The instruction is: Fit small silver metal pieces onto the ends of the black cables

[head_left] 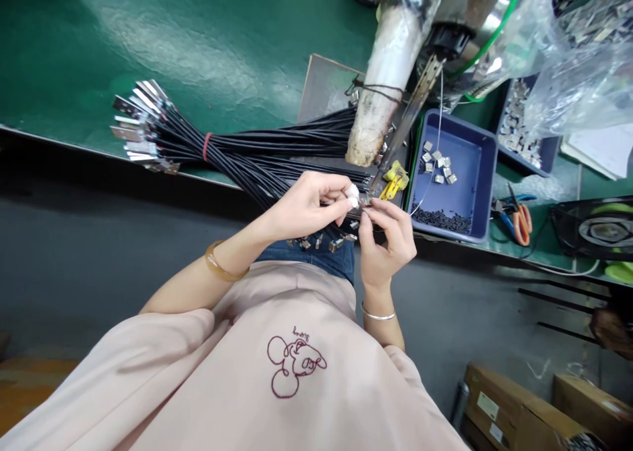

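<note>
Mid-frame, left hand (306, 208) and right hand (388, 239) fingers pinch what seems one terminal (364, 204); its wire bundle (257, 149) runs upper left.

Green surface (148, 35): blue tray (489, 187) right of centre, silver clips (438, 164) at its far end, black bits (442, 220) along the near wall. Orange-handled cutters (519, 220) just right of the tray, fan (601, 227) further right. Clear bag (568, 75) of metal parts behind. Cardboard boxes (514, 411) on the floor.

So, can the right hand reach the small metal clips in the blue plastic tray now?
Probably yes: the blue plastic tray lies open beside the right hand and nothing covers the small metal clips.
</note>
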Available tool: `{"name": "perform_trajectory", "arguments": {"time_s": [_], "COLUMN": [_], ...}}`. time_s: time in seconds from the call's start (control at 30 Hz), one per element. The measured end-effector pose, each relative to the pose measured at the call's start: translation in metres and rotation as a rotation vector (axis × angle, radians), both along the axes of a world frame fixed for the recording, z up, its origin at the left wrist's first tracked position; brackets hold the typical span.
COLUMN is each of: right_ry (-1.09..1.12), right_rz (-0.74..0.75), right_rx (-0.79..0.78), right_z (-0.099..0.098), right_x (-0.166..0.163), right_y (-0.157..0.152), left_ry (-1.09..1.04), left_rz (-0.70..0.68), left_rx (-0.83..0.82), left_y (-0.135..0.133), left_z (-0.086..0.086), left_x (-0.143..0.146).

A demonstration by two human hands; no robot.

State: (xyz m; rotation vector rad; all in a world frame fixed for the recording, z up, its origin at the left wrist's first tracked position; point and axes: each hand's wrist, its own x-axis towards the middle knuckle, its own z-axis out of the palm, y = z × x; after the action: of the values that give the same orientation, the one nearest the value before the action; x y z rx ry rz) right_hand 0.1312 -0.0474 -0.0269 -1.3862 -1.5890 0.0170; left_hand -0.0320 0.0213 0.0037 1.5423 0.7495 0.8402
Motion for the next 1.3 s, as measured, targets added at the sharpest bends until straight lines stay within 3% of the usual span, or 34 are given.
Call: {"name": "perform_trajectory", "arguments": {"time_s": [0.13, 0.27, 0.47, 0.63, 0.73, 0.93, 1.3], "right_ry": [0.070, 0.146, 0.281, 0.085, -0.059, 0.183, 0.143], "right_rz": [0.015, 0.110, 0.123, 0.020, 0.057, 0.134, 0.233], "right_rx": [0.048, -0.039, -0.102, 0.007, 0.082, -0.039, 0.032], "right_z": [0.006, 0.014, 0.018, 0.012, 0.008, 0.006, 0.008], "right_x": [0.006, 0.004, -0.001, 0.004, 0.006, 0.009, 0.013], "right_y": [-0.005, -0.008, -0.004, -0.006, -0.007, 0.001, 0.011], "left_ry": [-0.027, -0.045, 0.038, 0.068, 0.058, 0.025, 0.064], "left_rz": [0.035, 0.035, 0.019, 0.027, 0.041, 0.113, 0.230], "left_rx": [-0.081, -0.114, -0.012, 0.038, 0.035, 0.009, 0.061], "left_y": [-0.001, -0.001, -0.001, -0.001, -0.001, -0.001, -0.001], "left_z": [0.002, 0.001, -0.002, -0.002, -0.001, 0.001, -0.004], "left_x": [0.003, 0.005, 0.005, 0.006, 0.007, 0.010, 0.015]}}
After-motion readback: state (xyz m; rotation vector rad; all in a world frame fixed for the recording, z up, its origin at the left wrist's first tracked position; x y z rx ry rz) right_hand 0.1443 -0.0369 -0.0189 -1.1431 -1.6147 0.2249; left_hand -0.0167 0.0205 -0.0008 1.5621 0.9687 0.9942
